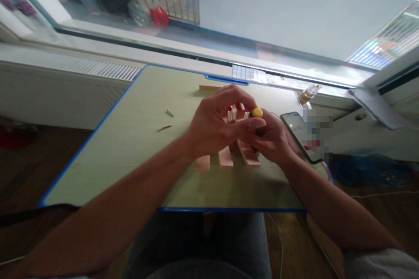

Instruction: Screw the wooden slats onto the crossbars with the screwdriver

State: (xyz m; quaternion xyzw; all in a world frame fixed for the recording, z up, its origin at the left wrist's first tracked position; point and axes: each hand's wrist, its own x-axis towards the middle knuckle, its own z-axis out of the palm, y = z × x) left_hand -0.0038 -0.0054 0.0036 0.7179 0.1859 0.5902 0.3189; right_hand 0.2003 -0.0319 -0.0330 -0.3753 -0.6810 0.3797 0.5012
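Note:
My left hand [216, 124] is curled over a small wooden frame of pale slats [229, 154] on the desk [131, 139], fingers pressed on its upper part. Close against it on the right, my right hand [273, 141] is closed round a tool with a yellow-tipped handle [257, 112], which looks like a screwdriver. The tool's tip is hidden between the hands. Three slat ends stick out below my hands toward me.
Two small metal screws [169, 113] [164, 128] lie left of the hands. A phone [299, 133] rests at the desk's right edge. A wooden strip [209, 88] lies at the back by a blue handle [227, 79]. Beyond is a window sill.

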